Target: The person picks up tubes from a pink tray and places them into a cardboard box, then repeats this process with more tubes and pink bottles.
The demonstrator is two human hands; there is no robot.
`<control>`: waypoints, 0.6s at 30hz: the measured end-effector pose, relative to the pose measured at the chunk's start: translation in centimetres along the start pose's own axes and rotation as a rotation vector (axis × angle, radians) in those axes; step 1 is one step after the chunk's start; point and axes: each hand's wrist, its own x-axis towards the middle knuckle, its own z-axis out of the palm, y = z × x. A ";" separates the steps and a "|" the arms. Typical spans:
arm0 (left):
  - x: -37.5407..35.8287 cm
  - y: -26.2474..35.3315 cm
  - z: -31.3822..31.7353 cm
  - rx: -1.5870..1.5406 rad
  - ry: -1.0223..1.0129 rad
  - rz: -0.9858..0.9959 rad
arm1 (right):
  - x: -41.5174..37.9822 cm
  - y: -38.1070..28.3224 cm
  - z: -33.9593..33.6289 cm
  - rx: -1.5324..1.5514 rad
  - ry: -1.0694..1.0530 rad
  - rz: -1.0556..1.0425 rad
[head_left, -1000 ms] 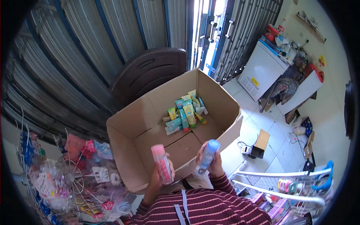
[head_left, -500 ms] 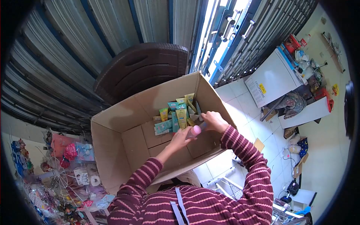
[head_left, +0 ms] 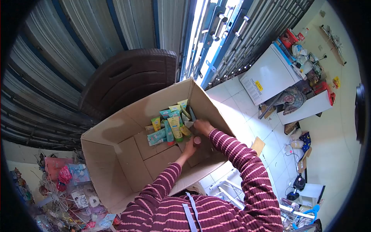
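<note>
Inside a large open cardboard box (head_left: 127, 154), my left hand (head_left: 188, 148) is closed round a small pink-capped container (head_left: 197, 140); its body is mostly hidden by the hand. My right hand (head_left: 203, 127) reaches down beside it, close to the box's right wall, its fingertips out of sight. Near those fingers lie a grey tube (head_left: 192, 114) and other slim tubes. Left of the hands is a loose pile of squeeze tubes: a yellow tube (head_left: 175, 128) with a green cap, a teal tube (head_left: 169, 132), a pale teal tube (head_left: 157, 137) and a smaller yellow tube (head_left: 155, 123).
A brown plastic chair (head_left: 129, 79) stands behind the box, against a metal shutter (head_left: 92, 31). Wrapped decorations (head_left: 73, 181) crowd the left side. To the right are a white cabinet (head_left: 266, 73) and a white rack (head_left: 228, 189) on the tiled floor (head_left: 253, 123).
Both hands have gone lower in the box and moved apart slightly. My left hand has tilted the pink-capped container. The whole view has shifted a little.
</note>
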 end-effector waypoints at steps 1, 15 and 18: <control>0.4 -0.1 0.3 0.027 0.007 0.035 | 0.2 0.1 -0.1 -0.006 0.008 -0.007; -2.6 7.9 -10.1 0.560 -0.649 0.047 | -5.1 0.1 -12.6 0.539 0.314 -0.103; -9.2 13.7 -14.5 0.653 -0.325 0.121 | -9.1 -5.5 -15.1 0.814 0.546 -0.064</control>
